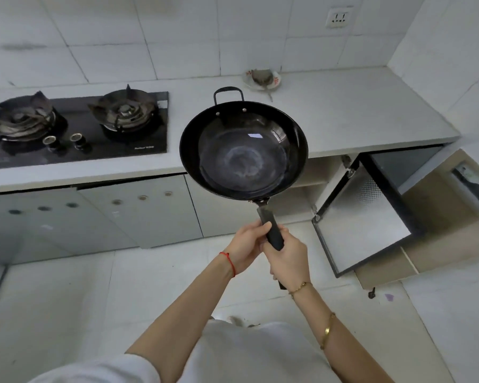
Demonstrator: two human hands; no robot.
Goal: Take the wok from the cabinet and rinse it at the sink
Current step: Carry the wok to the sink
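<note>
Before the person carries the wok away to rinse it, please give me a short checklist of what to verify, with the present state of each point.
1. Wok is out of the cabinet: ok, it is held in the air in front of the counter.
2. Grip on the wok handle: ok, the left hand and the right hand both hold it.
3. Wok is level: not ok, its bowl is tipped toward the camera.
4. Wok is empty: ok, only a pale ring marks the bottom.
5. Cabinet door is closed: not ok, it stands open at the right.
6. Sink is free: cannot tell, no sink is in view.
</note>
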